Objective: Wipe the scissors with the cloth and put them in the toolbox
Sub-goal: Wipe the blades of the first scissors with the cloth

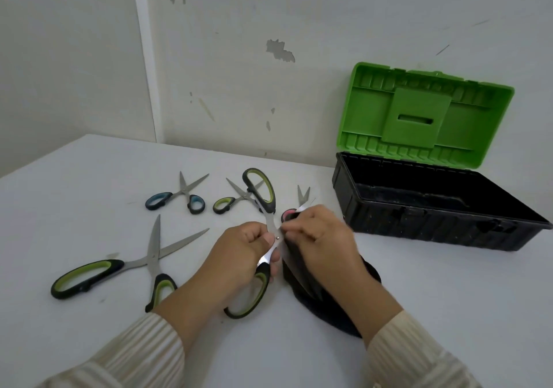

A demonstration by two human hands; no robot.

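The left hand's (pixel 239 256) grip pinched the green-handled scissors (pixel 263 191) at the pivot. The right hand's (pixel 323 238) grip pressed the dark cloth (pixel 311 301) round a blade, over the table (pixel 434 298), beside the open toolbox (pixel 419 211).

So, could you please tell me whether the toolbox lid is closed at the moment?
No, the green lid stands raised behind the black toolbox base, leaving the box open.

Single head-worn view, angled forward and down, close over table (pixel 89 178)
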